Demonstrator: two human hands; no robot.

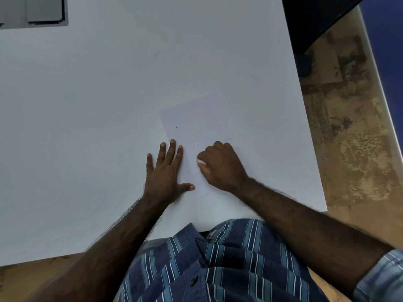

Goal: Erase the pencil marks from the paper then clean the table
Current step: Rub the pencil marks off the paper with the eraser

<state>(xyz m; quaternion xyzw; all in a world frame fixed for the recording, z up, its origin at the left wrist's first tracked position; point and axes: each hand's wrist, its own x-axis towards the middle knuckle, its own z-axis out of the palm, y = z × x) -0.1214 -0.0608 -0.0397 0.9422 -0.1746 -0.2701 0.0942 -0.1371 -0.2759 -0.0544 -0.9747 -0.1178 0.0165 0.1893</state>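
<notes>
Paper (196,118) lies flat on white counter (87,105), near the front-right part, rotated a bit so its far corner points up-right. Very pale vs counter, edges hard to trace near the hands.

L hand (166,171): released, palm down, fingers spread, pressing flat on the paper's left edge; thumb sticks out to the right onto the sheet.

R hand (220,165): clenched around a small white eraser (201,162), only a sliver of it shows at the thumb side. Eraser tip touching the paper's lower half, just beside L hand's index finger.

Pencil marks: a short dark stroke (195,144) just ahead of R hand, a tiny tick (176,127) further up-left on the sheet, faint line (205,195) near the bottom edge by the wrists. Can't tell whether those specks are marks or eraser crumbs.

Both forearms bare, striped blue shirt (218,258) at bottom. Grey tray-like thing (43,12) at far-left corner of counter, well apart from the paper. Mottled brown floor (349,138) to the right.
</notes>
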